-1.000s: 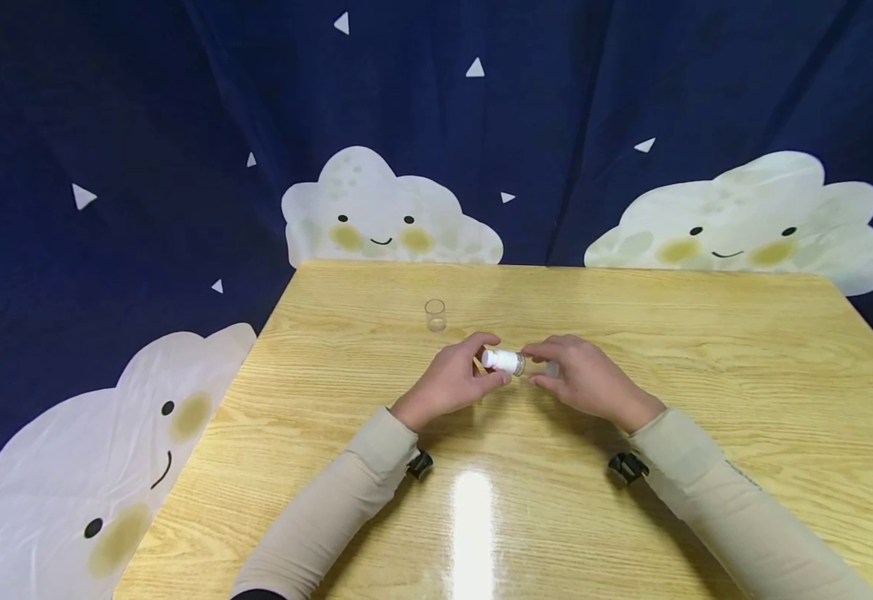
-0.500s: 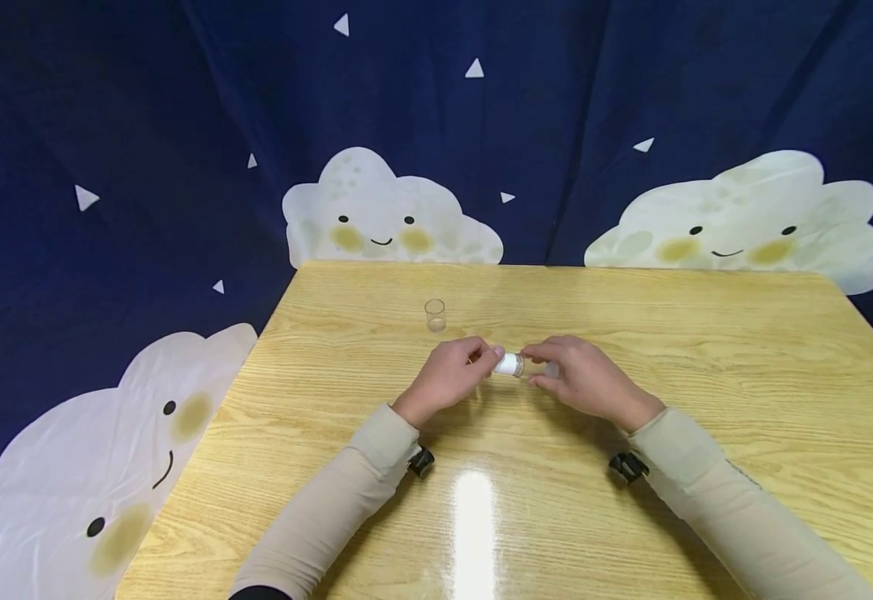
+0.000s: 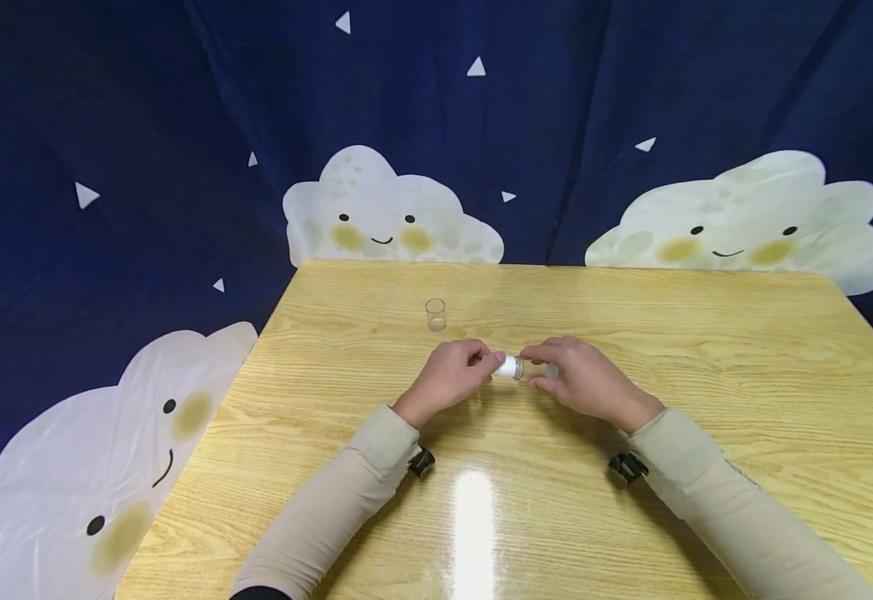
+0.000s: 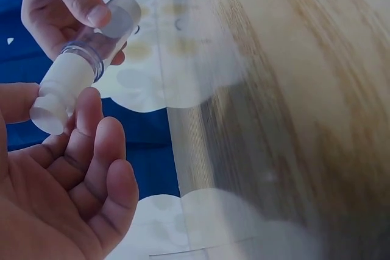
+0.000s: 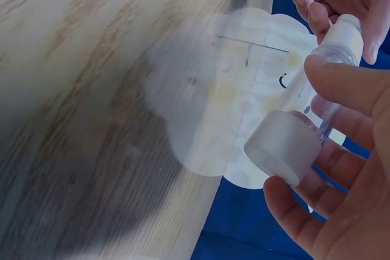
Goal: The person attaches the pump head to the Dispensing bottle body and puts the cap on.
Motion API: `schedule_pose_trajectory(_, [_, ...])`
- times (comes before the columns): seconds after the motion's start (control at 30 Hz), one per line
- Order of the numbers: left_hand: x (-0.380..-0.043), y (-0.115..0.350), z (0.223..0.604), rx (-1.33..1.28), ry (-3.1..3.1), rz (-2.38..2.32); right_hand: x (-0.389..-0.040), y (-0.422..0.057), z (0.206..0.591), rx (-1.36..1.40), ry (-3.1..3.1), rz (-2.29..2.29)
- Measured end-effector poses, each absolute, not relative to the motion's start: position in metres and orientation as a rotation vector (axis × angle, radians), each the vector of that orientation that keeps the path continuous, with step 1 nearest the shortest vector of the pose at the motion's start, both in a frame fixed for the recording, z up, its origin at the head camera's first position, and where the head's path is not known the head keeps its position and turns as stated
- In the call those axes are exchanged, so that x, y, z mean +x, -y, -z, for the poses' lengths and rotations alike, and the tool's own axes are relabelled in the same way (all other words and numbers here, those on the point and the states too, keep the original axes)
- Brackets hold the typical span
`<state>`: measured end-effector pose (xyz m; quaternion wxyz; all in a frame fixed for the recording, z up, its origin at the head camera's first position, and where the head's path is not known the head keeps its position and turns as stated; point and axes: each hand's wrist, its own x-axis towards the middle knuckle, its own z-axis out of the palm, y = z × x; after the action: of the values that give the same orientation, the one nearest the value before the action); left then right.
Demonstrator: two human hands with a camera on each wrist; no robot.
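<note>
A small clear bottle (image 5: 332,117) with a white pump top (image 4: 66,80) and a white base (image 5: 283,147) lies sideways in the air between both hands, above the table. My right hand (image 3: 586,379) grips its clear body between thumb and fingers. From the other side, my left hand (image 3: 447,375) pinches the white top with thumb and index finger, the other fingers loosely bent below it. Farther back on the table stands a clear, cup-shaped cap (image 3: 436,312), apart from both hands.
Both forearms lie over a light wood table (image 3: 346,333). A dark blue curtain (image 3: 421,100) printed with clouds and white triangles hangs behind the table and along its left side.
The left hand's thumb and fingers have shifted further over the white top and now cover more of it. The right hand, bottle body and clear cap have stayed nearly in place.
</note>
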<state>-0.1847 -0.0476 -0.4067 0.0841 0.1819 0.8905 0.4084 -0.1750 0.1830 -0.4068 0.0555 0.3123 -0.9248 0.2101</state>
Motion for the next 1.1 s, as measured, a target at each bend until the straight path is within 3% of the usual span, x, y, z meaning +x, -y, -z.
schedule_pose_trajectory(1.1, [-0.1828,0.0464,0.4051,0.698,-2.679,-1.228,-0.1760,-0.1845,0.4089,0.942,2.799,-0.634])
